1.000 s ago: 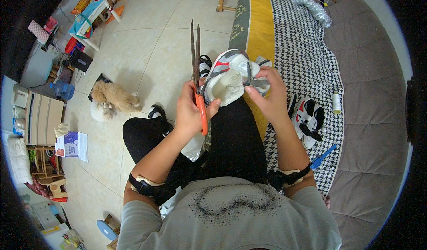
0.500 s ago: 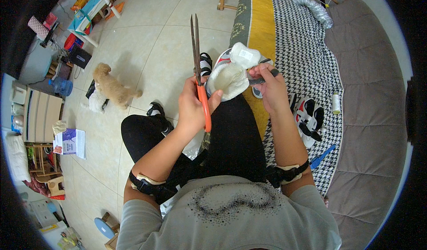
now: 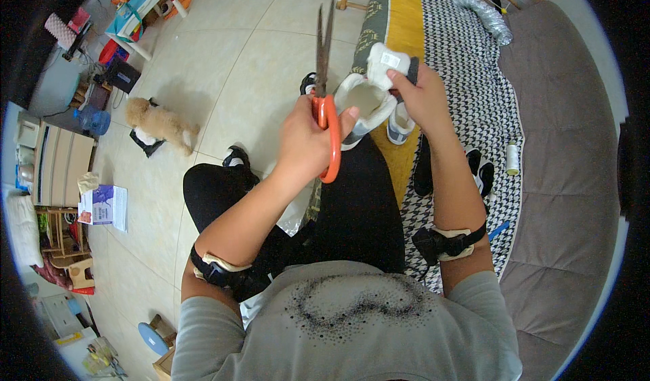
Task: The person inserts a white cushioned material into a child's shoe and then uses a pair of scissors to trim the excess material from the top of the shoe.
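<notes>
Orange-handled scissors are held in my left hand, their long dark blades nearly together and pointing away from me. Just right of the handles, a light shoe with a fleecy white lining sits above my knee, its opening facing up. My left thumb reaches toward its near side; contact cannot be made out. My right hand pinches the shoe's white padded tongue, thumb on top, with a dark strip at the tongue's right edge. Beyond my wrist lies another light shoe on the yellow cloth.
On the right, a houndstooth cover bears a thread spool and a black-strapped shoe, partly behind my forearm. A grey cushion runs alongside. To the left, a tan dog stands on the tiled floor near a box.
My right hand has gone from the dark strap beside the shoe up to the tongue. The scissors have moved right and turned so their handle loops show more.
</notes>
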{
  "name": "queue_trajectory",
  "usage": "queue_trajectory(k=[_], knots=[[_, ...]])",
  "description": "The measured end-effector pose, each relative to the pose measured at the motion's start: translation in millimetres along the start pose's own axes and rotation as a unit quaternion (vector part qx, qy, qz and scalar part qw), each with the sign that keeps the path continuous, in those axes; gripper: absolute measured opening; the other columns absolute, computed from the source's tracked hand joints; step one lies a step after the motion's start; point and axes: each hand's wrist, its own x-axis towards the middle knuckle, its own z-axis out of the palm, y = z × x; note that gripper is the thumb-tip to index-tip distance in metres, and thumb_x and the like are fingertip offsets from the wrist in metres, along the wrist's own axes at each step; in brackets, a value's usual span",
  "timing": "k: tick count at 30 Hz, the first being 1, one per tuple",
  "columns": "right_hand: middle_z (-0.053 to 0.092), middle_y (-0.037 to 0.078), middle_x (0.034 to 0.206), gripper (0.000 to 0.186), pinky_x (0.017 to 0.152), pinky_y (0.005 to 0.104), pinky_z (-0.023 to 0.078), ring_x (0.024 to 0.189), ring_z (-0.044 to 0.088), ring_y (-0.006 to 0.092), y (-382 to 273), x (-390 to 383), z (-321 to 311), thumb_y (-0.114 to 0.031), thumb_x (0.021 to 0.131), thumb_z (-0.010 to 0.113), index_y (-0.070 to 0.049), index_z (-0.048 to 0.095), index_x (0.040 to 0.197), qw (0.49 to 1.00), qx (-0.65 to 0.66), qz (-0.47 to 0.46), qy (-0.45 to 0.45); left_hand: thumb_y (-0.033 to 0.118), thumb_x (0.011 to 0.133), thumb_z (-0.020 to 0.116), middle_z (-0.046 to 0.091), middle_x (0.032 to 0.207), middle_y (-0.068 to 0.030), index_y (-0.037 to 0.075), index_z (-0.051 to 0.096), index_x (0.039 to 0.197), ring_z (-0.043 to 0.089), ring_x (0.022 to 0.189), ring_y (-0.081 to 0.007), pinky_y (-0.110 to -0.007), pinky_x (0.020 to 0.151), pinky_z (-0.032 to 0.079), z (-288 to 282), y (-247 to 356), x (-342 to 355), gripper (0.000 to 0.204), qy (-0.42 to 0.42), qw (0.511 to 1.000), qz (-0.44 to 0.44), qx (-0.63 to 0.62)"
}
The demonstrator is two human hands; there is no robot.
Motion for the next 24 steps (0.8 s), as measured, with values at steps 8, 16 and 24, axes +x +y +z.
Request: queue_trajectory(k=[8,16,24], knots=[[0.063,0.006,0.075,0.018,0.055,0.0274,0.044,0.059,0.057,0.0149,15,17,-1,-0.015,0.081,0.060,0.000,0.062,0.091,0.978,0.178,0.098,0.053,0.032,0.082,0.066,0.053,0.078,-0.0038,-0.007,0.049,0.100,0.048,0.070,-0.0083,-0.022,0.060,0.042,13,5,6,0.046,-0.039,0.998,-0.025,-0.050],[0.061,0.006,0.078,0.019,0.058,0.0260,0.045,0.063,0.057,0.0139,1,15,-9,-0.013,0.081,0.059,0.001,0.059,0.094,0.956,0.237,0.162,0.066,0.034,0.080,0.068,0.052,0.078,-0.0034,-0.007,0.049,0.098,0.047,0.070,-0.0079,-0.021,0.060,0.042,12,24,2,0.048,-0.054,0.996,-0.031,-0.071],[0.061,0.007,0.081,0.021,0.058,0.0272,0.046,0.064,0.057,0.0153,-8,16,-15,-0.014,0.082,0.059,0.002,0.057,0.097,0.944,0.286,0.153,0.069,0.032,0.074,0.074,0.054,0.073,-0.0047,-0.003,0.047,0.087,0.049,0.066,-0.0096,-0.025,0.060,0.044,18,35,-3,0.046,-0.001,0.999,0.039,-0.033]])
